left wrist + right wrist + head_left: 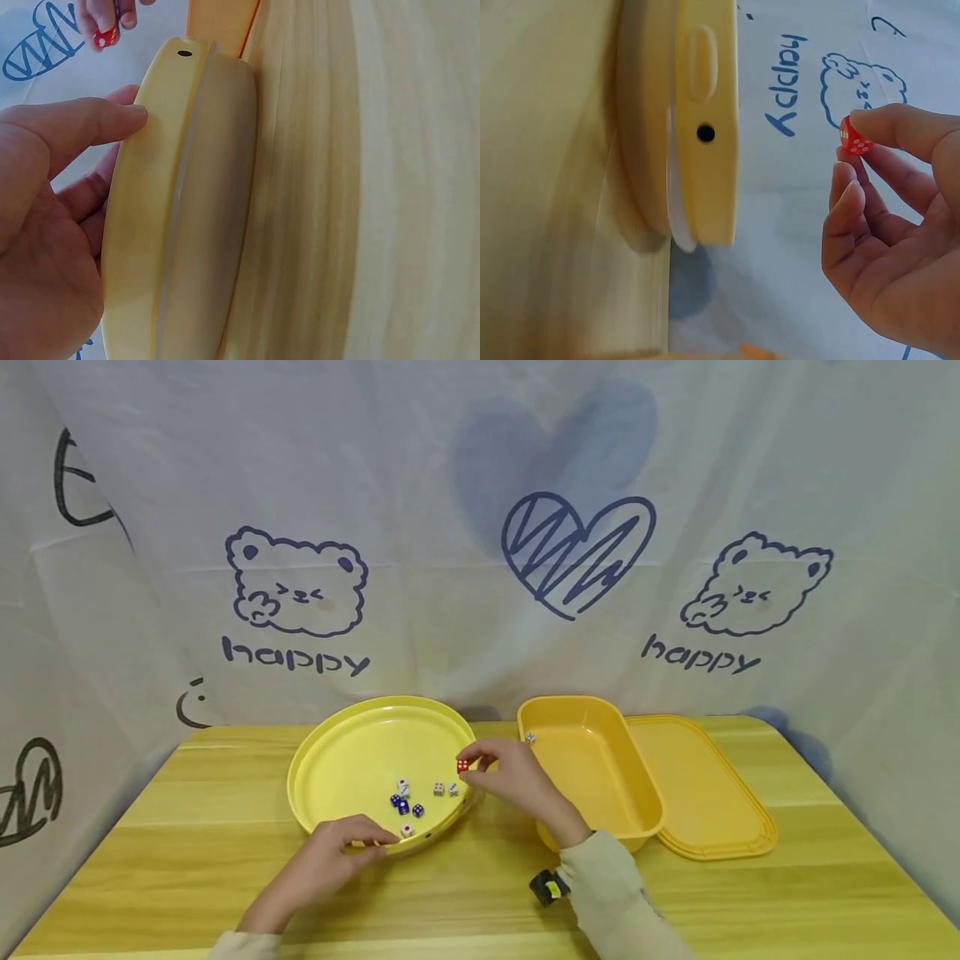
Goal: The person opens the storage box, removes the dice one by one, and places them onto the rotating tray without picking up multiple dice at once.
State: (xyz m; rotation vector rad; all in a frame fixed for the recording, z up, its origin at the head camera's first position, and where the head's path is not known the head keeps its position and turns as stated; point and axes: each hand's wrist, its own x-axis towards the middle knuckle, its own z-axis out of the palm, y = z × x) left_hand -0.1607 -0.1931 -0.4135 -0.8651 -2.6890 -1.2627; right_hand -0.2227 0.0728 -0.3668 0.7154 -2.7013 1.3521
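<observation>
My right hand (513, 774) pinches a red die (462, 766) between thumb and fingertips, above the right edge of a round yellow tray (330, 752). The die's white dots show in the right wrist view, where the other fingers curl below it. My left hand (330, 856) grips the tray's near rim, its thumb (112, 121) on the outer wall and the fingers behind the rim, partly hidden. Inside the tray lie several dice: blue dice (403, 807) close together, a white die (438, 789) towards the right, and another white die (407, 830) near the left fingertips.
Right of the tray stands a deep orange-yellow box (592, 760), with a small white die (530, 738) by its left wall. A flat orange lid (705, 785) lies beside the box. A white cloth with drawings (435, 610) hangs behind the wooden table (810, 877).
</observation>
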